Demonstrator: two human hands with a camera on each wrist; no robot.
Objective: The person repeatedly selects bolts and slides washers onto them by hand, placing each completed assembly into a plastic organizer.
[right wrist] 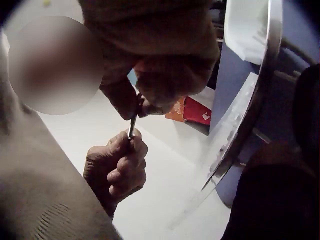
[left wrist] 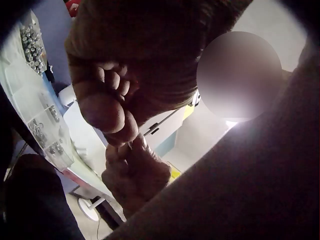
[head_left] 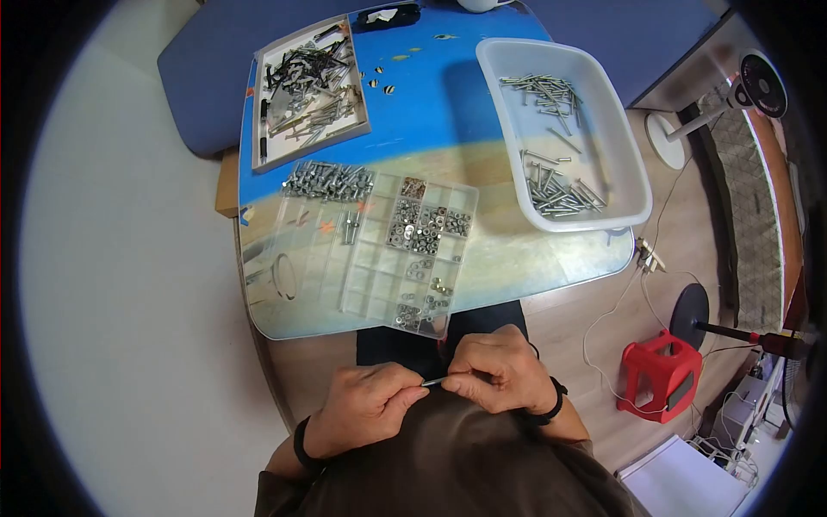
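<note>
Over floorboards, just off the near edge of a sea-printed table (head_left: 551, 258), holds a slim metal rod (head_left: 434, 381) in front of a dark brown top (head_left: 413, 465). Runs it crosswise in the head view, from left hand (head_left: 366, 409) to right hand (head_left: 500, 372), nearly level, its right-hand end a little farther from the body, roughly in line with the table's near edge. Stands it steeply in the right wrist view. Hides both tips in the grip, so cannot tell which end bears a head, if either. Pinches one end between left thumb and forefinger, other left fingers curled in; pinches the other with right thumb and bent fingers.

Beyond, on the table, shows a clear compartment case (head_left: 366, 289) of nuts and washers, with a heap of screws (head_left: 327, 181) at its far left. Farther left, shows a shallow box (head_left: 363, 121) of mixed screws; to the right, a white tub (head_left: 568, 226) of long bolts.
</note>
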